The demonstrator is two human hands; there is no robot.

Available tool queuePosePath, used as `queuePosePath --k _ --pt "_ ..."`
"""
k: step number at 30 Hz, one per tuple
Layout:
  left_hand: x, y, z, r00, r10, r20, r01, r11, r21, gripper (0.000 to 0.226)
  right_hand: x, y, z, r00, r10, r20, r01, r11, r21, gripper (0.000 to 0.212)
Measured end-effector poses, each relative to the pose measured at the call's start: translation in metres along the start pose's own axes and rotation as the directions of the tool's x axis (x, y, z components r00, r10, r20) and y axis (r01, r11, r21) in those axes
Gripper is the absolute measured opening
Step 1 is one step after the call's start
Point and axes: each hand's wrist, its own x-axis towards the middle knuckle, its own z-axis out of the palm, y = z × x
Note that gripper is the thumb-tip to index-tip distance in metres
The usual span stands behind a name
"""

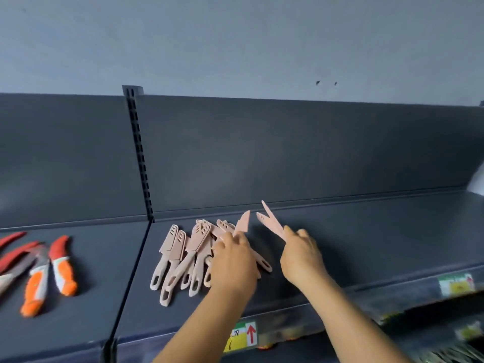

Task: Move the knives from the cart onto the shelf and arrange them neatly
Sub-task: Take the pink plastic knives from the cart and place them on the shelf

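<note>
I am looking up at a dark grey shelf [340, 244] with both of my hands reaching over its front edge. My left hand [233, 260] is resting on the right side of a loose pile of pink knives [188, 255], its fingers curling around one pink knife [242, 222] whose sheathed blade is sticking up past the fingertips toward the back panel [288, 153]. My right hand [301, 254] is sitting just to the right of the pile, pinching two more pink knives [271, 222] by their handles, with their blades fanning apart in a V above the knuckles. The motion blur is heavy there, so I am only fairly sure it is two and not three.

The pile itself is lying near the left end of this shelf section, the handles mostly pointing toward me and the sheaths toward the back, several knives crossing over one another. One handle [264, 264] is poking out to the right between my two wrists.

A slotted upright [138, 158] is dividing this section from the next one on the left, where a row of orange and white knives [49, 268] with red sheaths is lying side by side. Along the front lip, a yellow price tag [241, 336] with a red arrow is showing below my left forearm, and another tag [457, 284] is showing at the far right.
</note>
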Motion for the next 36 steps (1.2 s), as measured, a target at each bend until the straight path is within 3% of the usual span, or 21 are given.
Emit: queuePosePath --k 3,5,9,13,18,27,31,36 --pt "0.016 0.013 0.006 0.997 0.023 0.077 -0.038 0.98 0.195 0.058 0.021 0.001 0.012 0.997 -0.073 0.03 0.076 0.99 -0.119 0.05" --pt "0.023 0.02 0.011 0.993 0.041 0.111 -0.067 0.969 0.237 0.052 0.031 0.004 0.019 0.991 -0.108 0.076 0.118 0.98 -0.157 0.054" --pt "0.033 0.017 0.025 0.993 0.082 0.088 -0.096 0.979 0.177 0.048 0.04 0.014 0.032 0.969 -0.136 0.206 0.173 0.969 -0.174 0.057" --pt "0.039 0.015 0.035 0.996 0.031 0.084 -0.039 0.995 0.093 0.065 0.043 0.019 0.038 0.958 -0.15 0.243 0.198 0.963 -0.185 0.049" --pt "0.041 0.017 0.034 0.993 0.036 0.113 -0.043 0.998 0.054 0.063 0.043 0.017 0.033 0.954 -0.098 0.284 0.145 0.978 -0.152 0.055" --pt "0.003 0.013 0.007 0.973 0.233 0.008 -0.232 0.972 -0.018 0.06 -0.01 0.021 -0.001 0.994 -0.084 0.077 0.088 0.995 -0.056 0.057" --pt "-0.038 0.004 0.0 0.926 0.363 -0.102 -0.37 0.927 -0.063 0.052 -0.064 0.027 -0.014 0.999 -0.034 -0.01 0.034 0.999 -0.022 0.057" --pt "-0.1 -0.01 0.008 0.848 0.513 -0.136 -0.528 0.841 -0.12 0.055 -0.148 0.04 -0.016 0.997 0.076 -0.018 -0.075 0.997 0.025 0.059"
